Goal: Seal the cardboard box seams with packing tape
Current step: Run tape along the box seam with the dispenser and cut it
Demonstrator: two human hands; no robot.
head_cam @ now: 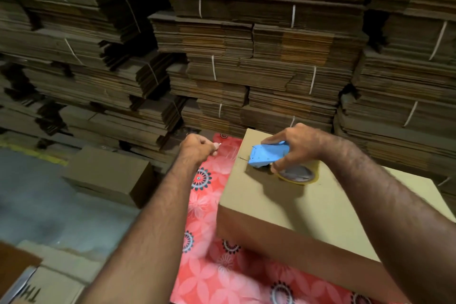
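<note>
The cardboard box (308, 207) sits closed on the red flowered tabletop (209, 274), its top seam (243, 157) showing at the far left edge. The right hand (296, 145) has its grip around the blue tape dispenser (267, 155), pressed at that seam. The left hand (198, 147) pinches what looks like the clear tape end (228, 152), just beyond the edge. This looks like the start of a strip; next, anchor the end and draw the dispenser along the seam.

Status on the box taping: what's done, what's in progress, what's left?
Done: flaps of the brown cardboard box are closed; no laid tape is discernible on top. In hand: right hand presses the blue tape dispenser with its yellowish tape roll at the left end of the top seam; left hand pinches something clear, seemingly the tape end, beyond the edge. Left: apparently the whole seam run.
</note>
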